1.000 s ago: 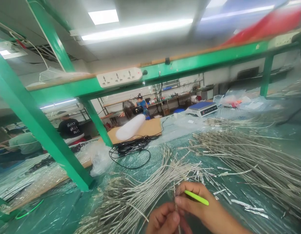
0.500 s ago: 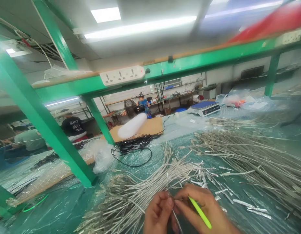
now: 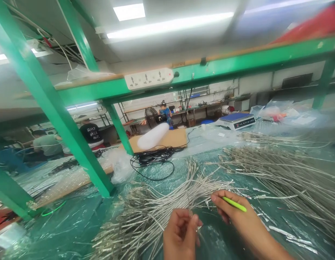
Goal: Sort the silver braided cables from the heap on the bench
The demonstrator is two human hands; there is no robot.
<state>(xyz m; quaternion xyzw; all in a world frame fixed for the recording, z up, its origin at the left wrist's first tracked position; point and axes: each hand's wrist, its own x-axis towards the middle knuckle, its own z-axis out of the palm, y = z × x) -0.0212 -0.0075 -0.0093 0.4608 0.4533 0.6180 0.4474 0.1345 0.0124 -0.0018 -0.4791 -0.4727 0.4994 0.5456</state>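
Observation:
My left hand [image 3: 180,234] is low in the middle, its fingers pinched on a thin silver cable [image 3: 189,209] that rises from the pile. My right hand [image 3: 235,215] is just to its right, closed round a bright green stick-like tool [image 3: 234,204] that points right. The two hands are a little apart. Under and behind them lies a fan of several silver braided cables [image 3: 167,202] on green plastic sheeting [image 3: 75,231].
A larger heap of silver cables [image 3: 286,169] covers the right of the bench. Green steel posts [image 3: 61,119] and a beam with a white power strip [image 3: 149,78] stand ahead. Beyond are black cords [image 3: 153,159], a white roll [image 3: 153,135], a scale [image 3: 235,120] and other people at far benches.
My hands have drawn apart: the right hand with the green tool moved up and right, the left stayed pinched on the cable. The view shifted leftward and slightly down.

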